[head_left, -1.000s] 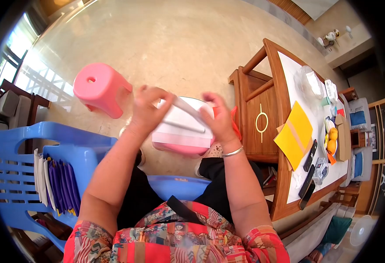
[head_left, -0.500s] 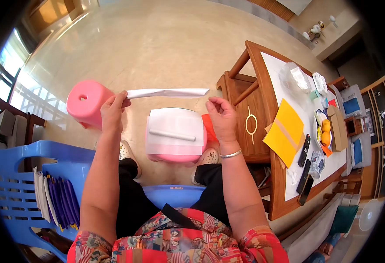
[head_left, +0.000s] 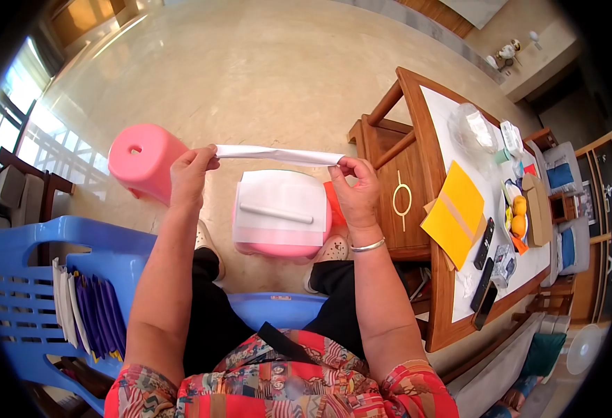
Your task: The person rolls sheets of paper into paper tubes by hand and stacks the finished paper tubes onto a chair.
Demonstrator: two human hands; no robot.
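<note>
A long, narrow folded strip of white paper (head_left: 278, 155) stretches level between my hands. My left hand (head_left: 193, 174) pinches its left end, and my right hand (head_left: 357, 182) grips its right end between thumb and fingers. Below the strip, white paper sheets (head_left: 278, 188) lie on a pink stool (head_left: 285, 249) between my feet. A thin white rolled tube (head_left: 277, 213) rests across the sheets. Something orange-red (head_left: 335, 203) shows at the stool's right side, below my right hand.
Another pink stool (head_left: 146, 157) stands at the left. A blue plastic chair (head_left: 97, 240) holds purple and white folded items (head_left: 97, 306). On the wooden table (head_left: 440, 292) at the right lie a yellow envelope (head_left: 454, 212), remotes (head_left: 484, 244), fruit (head_left: 518, 216) and a plastic container (head_left: 475, 125).
From lying between both hands and blurred, the strip came to hang out from my left hand alone. My right hand has since taken hold of its free right end.
</note>
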